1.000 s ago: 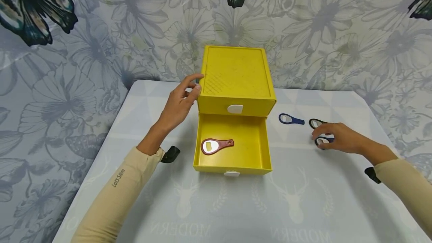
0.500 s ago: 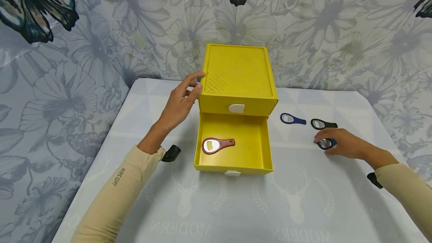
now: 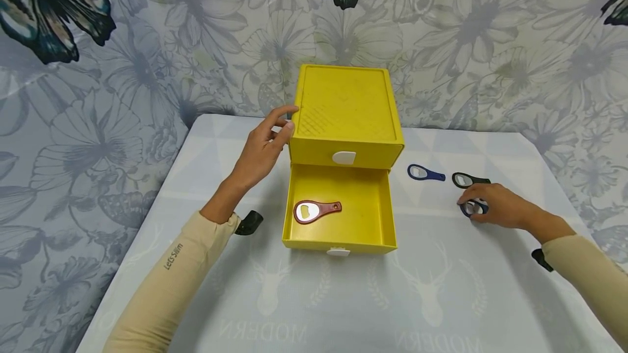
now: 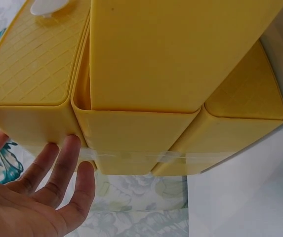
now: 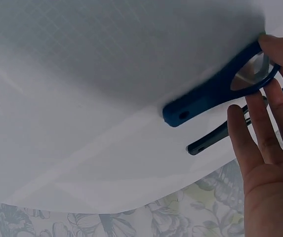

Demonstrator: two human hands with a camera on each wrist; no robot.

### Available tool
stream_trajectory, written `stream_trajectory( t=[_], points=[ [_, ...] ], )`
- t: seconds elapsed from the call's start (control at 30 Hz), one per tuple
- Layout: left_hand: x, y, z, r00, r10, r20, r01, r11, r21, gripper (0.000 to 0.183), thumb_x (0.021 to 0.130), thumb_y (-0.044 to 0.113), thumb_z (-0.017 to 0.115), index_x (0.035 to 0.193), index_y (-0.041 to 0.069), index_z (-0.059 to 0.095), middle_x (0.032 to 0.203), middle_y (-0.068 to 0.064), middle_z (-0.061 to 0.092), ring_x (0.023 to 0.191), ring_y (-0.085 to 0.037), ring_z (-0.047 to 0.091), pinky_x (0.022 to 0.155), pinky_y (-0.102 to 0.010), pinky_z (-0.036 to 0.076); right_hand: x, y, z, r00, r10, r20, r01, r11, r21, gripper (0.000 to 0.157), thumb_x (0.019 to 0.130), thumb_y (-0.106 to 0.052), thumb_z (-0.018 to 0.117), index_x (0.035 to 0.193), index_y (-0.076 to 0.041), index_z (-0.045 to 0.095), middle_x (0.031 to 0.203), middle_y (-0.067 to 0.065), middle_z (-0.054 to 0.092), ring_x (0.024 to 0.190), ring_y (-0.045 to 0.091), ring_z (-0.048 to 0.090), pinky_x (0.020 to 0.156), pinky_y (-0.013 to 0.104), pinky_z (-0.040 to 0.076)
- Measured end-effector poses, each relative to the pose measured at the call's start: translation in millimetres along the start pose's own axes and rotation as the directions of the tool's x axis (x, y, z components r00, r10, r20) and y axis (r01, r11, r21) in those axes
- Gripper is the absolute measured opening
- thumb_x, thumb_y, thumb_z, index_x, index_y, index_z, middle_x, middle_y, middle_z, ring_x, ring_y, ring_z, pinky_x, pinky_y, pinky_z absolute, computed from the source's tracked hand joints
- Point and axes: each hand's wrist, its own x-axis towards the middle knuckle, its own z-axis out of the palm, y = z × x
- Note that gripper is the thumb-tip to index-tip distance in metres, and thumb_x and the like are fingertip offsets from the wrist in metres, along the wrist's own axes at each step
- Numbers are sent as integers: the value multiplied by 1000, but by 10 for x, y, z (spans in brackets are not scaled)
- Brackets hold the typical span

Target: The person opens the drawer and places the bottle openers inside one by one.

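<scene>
A yellow drawer unit [image 3: 346, 103] stands on the table, its lower drawer [image 3: 363, 200] pulled out. Inside that drawer lies a red bottle opener [image 3: 316, 211]. My left hand [image 3: 261, 150] touches the unit's left side with fingertips, and the left wrist view shows its fingers [image 4: 64, 170] spread against the yellow wall. At the right, my right hand [image 3: 500, 206] pinches the round head of a blue bottle opener [image 5: 205, 101] between thumb and fingers. Just behind it are a black bottle opener [image 3: 470, 181] and another blue bottle opener [image 3: 426, 172], both on the table.
A pale printed cloth covers the table [image 3: 343, 304], with a flowered backdrop [image 3: 441, 59] behind. The closed upper drawer [image 3: 314, 151] has a white tab handle [image 3: 344, 158]. In the left wrist view, clear tape [image 4: 131, 157] runs along the unit.
My right hand has shifted slightly toward the front right, and the black bottle opener shows more fully. The view has shifted a little. My left hand stays at the unit's side.
</scene>
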Motion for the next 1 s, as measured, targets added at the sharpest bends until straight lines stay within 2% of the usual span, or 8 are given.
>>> stream_trajectory(
  t=[0.17, 0.4, 0.67, 0.87, 1.0],
  points=[
    [-16, 13, 6, 1000, 1, 1, -1, 1000, 3, 47, 106, 46, 43, 150, 32, 44, 130, -13, 57, 92, -27, 63, 83, -43, 52, 1, -36, -21, 1000, -4, -12, 4, 1000, 12, 34, 74, -9, 87, 106, -13, 76, 116, 12, 69, 111, 38, 64, 89, 54, 53],
    [-13, 5, 14, 1000, -1, 4, 1, 1000, 0, 46, 106, 46, 43, 150, 33, 44, 130, -12, 57, 92, -26, 63, 84, -42, 53, 19, -107, -83, 1000, -7, -30, 9, 998, 61, 33, 75, -5, 84, 107, -11, 76, 113, 8, 69, 104, 31, 66, 77, 39, 59],
    [-18, 28, 0, 1000, -12, -2, 12, 1000, 10, 46, 106, 46, 43, 150, 32, 44, 129, -12, 57, 89, -28, 62, 80, -41, 51, 72, -239, -193, 999, -15, -52, 18, 998, 56, 34, 77, -7, 81, 110, -8, 76, 116, 11, 69, 103, 29, 67, 79, 40, 59],
    [-2, 36, 2, 1000, -8, -4, 8, 1000, 10, 46, 106, 46, 44, 150, 33, 44, 129, -12, 58, 89, -26, 62, 82, -41, 52, 106, -372, -283, 987, -89, -134, 89, 996, -7, 36, 75, -7, 83, 111, -9, 76, 112, 5, 69, 90, 19, 69, 74, 38, 59],
    [-5, 39, 8, 1000, -11, -5, 11, 1000, 12, 46, 106, 46, 44, 150, 33, 44, 129, -12, 58, 90, -26, 63, 83, -42, 52, 149, -490, -355, 986, -104, -129, 104, 995, -5, 35, 75, -7, 83, 109, -9, 75, 111, 4, 68, 86, 16, 69, 73, 36, 59]
  ],
)
